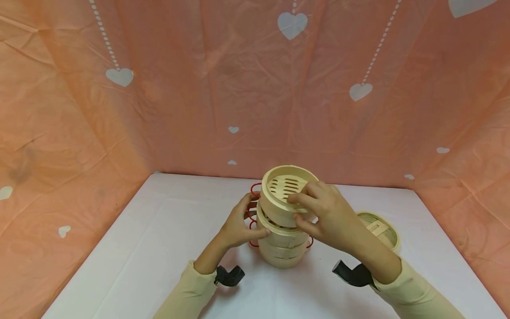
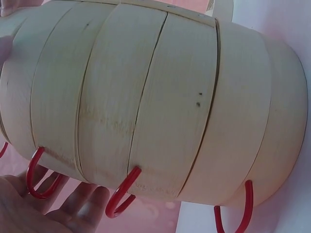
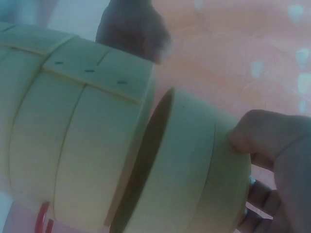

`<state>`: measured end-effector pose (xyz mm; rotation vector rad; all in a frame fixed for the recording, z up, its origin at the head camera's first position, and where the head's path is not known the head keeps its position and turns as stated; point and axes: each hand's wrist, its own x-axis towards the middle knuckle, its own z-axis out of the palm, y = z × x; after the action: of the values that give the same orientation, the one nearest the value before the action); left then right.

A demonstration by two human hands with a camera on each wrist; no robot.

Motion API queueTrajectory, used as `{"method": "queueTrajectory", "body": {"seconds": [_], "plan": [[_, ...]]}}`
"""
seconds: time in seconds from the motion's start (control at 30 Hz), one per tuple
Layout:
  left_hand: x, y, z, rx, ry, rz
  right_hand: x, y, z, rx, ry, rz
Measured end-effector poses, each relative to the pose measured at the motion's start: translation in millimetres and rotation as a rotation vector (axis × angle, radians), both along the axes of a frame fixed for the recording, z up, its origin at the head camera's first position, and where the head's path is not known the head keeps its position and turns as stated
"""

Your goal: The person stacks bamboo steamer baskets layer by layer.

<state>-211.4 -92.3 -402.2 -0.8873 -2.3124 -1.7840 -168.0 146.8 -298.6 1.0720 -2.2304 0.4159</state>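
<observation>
Top basket: a round steamer tier of pale yellow bamboo, smooth outside, with long slots in its floor. It is tilted at the top of the stack, and a dark gap shows between them.
Steamer stack: several tiers of the same pale wood, upright on the white bench, between the two hands. Thin dark seams run round its wall; red loops stand out at 9 o'clock, and one at 3 o'clock.
Right hand: at 4 o'clock of the top basket, pinching its wall, with the thumb outside and fingers over the rim.
Left hand: at 9 o'clock of the stack, fingers loosely spread near the red loops, thumb toward the front. How firmly it presses, I cannot tell.
Lid: round, with a flat strip across, lying on the bench at 3 o'clock of the stack, partly behind the right arm.
Only in head view: the slotted floor and the whole lid strip.
Only in left wrist view: two small dark spots on the stack's wall.
Only in right wrist view: three dark staples in a row along an overlapping seam.
</observation>
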Motion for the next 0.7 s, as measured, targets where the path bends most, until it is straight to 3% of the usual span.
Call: {"method": "queueTrajectory", "body": {"seconds": [0.7], "plan": [[1.2, 1.1, 1.5, 0.004, 0.023, 0.009, 9.6, -9.0, -9.1, 0.015, 0.026, -0.004]]}}
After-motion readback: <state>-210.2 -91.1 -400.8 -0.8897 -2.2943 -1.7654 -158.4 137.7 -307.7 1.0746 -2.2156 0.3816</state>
